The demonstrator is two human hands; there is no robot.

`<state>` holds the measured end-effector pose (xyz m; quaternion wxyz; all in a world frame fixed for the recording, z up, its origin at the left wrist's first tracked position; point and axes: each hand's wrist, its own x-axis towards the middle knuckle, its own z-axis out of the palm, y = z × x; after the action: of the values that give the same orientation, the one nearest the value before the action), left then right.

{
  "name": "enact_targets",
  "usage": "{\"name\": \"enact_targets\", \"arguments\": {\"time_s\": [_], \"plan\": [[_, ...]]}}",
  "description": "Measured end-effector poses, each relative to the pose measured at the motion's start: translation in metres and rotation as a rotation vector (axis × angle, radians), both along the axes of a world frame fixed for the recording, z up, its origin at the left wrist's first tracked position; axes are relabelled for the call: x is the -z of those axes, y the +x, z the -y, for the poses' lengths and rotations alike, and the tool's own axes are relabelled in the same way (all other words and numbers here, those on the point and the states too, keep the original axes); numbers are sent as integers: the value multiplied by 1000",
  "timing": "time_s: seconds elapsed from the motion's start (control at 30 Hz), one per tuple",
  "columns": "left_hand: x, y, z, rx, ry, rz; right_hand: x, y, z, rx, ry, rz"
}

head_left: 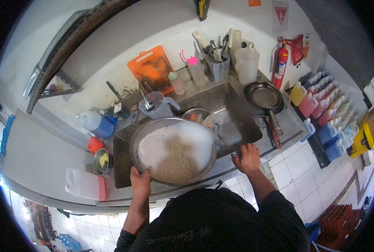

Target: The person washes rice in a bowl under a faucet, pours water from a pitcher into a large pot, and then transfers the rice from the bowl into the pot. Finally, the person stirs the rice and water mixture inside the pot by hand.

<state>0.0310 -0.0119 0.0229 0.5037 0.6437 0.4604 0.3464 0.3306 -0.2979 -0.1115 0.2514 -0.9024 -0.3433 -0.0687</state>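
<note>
A steel tabletop (294, 128) is running along the wall, with a sink (233, 126) taking up its middle. A large metal bowl (133, 147) is sitting over the left half of the sink, its near rim overlapping the tabletop's front edge in this view. It is holding pale grains (153, 143) and a brownish patch; a white haze is covering its right side, and what that is cannot be told. An orange cutting board (151, 65) is leaning against the wall at the back edge. A frying pan (263, 95) is resting toward the back right corner, and a clear pitcher (157, 111) is standing just behind the bowl.

Of the hands, the left hand (140, 182) is gripping the bowl's near left rim, its fingers closing around it. The right hand (248, 158) is lying at the tabletop's front edge, right of the bowl and apart from it, fingers loosely spread and holding nothing visible. A small bowl (99, 168) is sitting left of the sink, an orange cup (95, 144) just behind it.
</note>
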Motion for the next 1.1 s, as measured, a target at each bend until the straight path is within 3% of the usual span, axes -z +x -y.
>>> {"name": "enact_targets", "arguments": {"time_s": [0.87,1.1], "plan": [[-21,15,8,59,94,-72,-4,0,-1,-3,7,-2],[-23,16,7,62,4,-65,-4,0,0,-16,-19,7]]}}
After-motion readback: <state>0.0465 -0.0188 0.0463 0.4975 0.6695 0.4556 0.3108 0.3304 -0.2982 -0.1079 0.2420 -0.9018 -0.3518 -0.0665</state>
